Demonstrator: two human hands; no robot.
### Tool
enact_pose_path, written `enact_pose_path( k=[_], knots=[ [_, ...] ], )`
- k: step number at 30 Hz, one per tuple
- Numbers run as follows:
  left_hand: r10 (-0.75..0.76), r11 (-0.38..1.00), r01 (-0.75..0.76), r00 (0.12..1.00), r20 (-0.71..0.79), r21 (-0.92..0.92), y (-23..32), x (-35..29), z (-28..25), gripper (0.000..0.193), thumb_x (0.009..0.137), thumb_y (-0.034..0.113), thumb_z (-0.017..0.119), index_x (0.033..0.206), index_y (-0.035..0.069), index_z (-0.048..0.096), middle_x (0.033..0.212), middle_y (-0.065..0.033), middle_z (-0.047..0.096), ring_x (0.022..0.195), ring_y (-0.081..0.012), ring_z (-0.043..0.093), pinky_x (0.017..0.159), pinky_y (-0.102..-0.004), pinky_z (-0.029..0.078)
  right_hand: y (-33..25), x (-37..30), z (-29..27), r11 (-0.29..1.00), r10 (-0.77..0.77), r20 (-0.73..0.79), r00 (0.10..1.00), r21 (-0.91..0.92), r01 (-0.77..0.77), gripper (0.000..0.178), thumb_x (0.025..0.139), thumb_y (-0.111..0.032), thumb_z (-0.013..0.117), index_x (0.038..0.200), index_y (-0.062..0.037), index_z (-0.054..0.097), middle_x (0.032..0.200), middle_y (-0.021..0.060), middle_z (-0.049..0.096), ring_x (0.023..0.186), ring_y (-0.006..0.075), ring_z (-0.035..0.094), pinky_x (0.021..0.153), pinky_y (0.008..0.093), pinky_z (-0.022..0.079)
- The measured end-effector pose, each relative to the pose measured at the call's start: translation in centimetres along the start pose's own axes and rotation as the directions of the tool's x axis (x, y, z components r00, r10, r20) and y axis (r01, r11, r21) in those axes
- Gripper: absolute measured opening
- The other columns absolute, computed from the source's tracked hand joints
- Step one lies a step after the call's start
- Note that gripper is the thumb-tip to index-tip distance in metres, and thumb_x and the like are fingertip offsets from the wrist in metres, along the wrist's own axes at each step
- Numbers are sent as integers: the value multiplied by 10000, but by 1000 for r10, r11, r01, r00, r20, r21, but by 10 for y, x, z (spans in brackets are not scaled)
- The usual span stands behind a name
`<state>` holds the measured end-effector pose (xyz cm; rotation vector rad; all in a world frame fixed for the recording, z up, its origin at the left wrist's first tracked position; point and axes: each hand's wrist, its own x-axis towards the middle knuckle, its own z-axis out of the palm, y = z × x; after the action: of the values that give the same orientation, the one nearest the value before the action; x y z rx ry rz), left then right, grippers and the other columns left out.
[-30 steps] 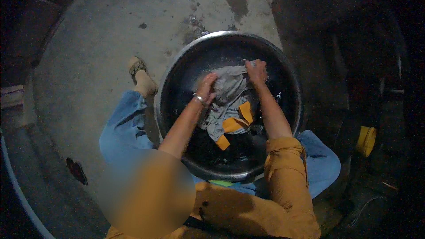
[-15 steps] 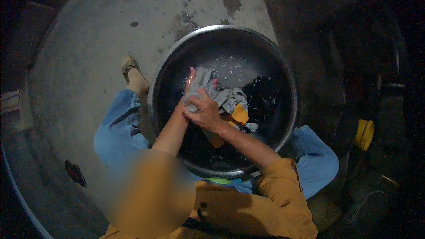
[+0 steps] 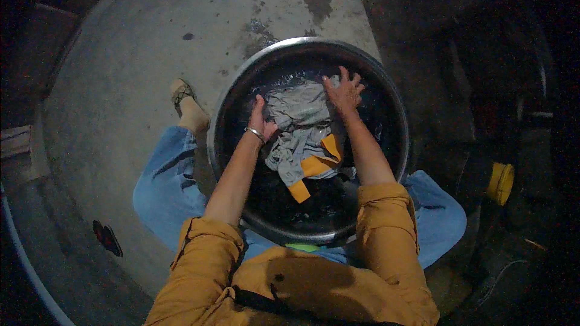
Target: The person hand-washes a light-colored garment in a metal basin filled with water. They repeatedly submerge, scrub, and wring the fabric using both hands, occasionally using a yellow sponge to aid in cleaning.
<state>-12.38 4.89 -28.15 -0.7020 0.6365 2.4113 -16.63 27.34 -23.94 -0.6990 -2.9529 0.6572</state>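
A wet grey garment with orange trim (image 3: 299, 104) lies spread and crumpled in a round metal basin (image 3: 212, 139) of dark water. Against its left edge is my left hand (image 3: 262, 122), fingers stretched forward and a bracelet on the wrist. My right hand (image 3: 344, 92) rests at the garment's far right corner, its fingers spread apart. Both hands are open and touch the cloth without gripping it. The orange parts lie toward the near side of the basin.
My bent legs in blue jeans (image 3: 162, 190) flank the basin. Wet patches mark the concrete floor (image 3: 139, 54). A yellow round object (image 3: 501, 183) stands at the right among dark shapes. A small dark and red item (image 3: 107, 238) lies on the floor at the left.
My hands were together on the bunched garment; now they are apart. The right hand has moved away to the far right and opened. The cloth has spread out flatter.
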Motion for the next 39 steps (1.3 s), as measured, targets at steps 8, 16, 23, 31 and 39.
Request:
enact_pose_path(
  k=[8,16,23,31,39],
  knots=[
    [45,994,-36,995,-87,103,-10,2,13,624,776,602,401,1102,77,483,1065,-69,529,952,-239,512,835,-369,401,-46,-95,38,731,-526,112,843,567,380,392,663,-329,665,956,-80,589,1030,183,506,995,315,477,864,372,373],
    [-73,983,48,987,143,175,-19,6,16,546,831,512,390,1110,52,479,1031,-76,546,837,-199,564,705,-291,462,-80,-127,18,552,-713,-372,594,224,803,130,704,-186,599,678,-71,543,691,116,518,647,281,531,534,368,426],
    [1,956,-25,997,81,292,-17,-14,71,536,852,465,388,1180,42,417,1153,-99,485,1025,-207,491,846,-339,421,-27,2,2,985,-73,68,995,161,61,406,749,-463,519,994,-141,555,1002,189,498,906,354,510,754,442,410],
    [-125,985,118,991,52,123,-16,-1,35,781,729,665,380,1257,93,317,1312,-127,297,1133,-336,377,889,-471,358,20,-8,38,948,-140,245,960,312,59,551,696,-481,579,1131,-153,493,1228,225,330,1107,392,365,918,403,317],
    [-159,980,150,986,57,130,0,-34,72,677,751,642,392,1089,67,499,1006,-111,556,892,-245,540,791,-361,433,-78,-147,-33,630,-668,-34,743,506,589,194,654,-222,649,778,-85,593,845,132,545,746,311,544,629,376,456]
  ],
)
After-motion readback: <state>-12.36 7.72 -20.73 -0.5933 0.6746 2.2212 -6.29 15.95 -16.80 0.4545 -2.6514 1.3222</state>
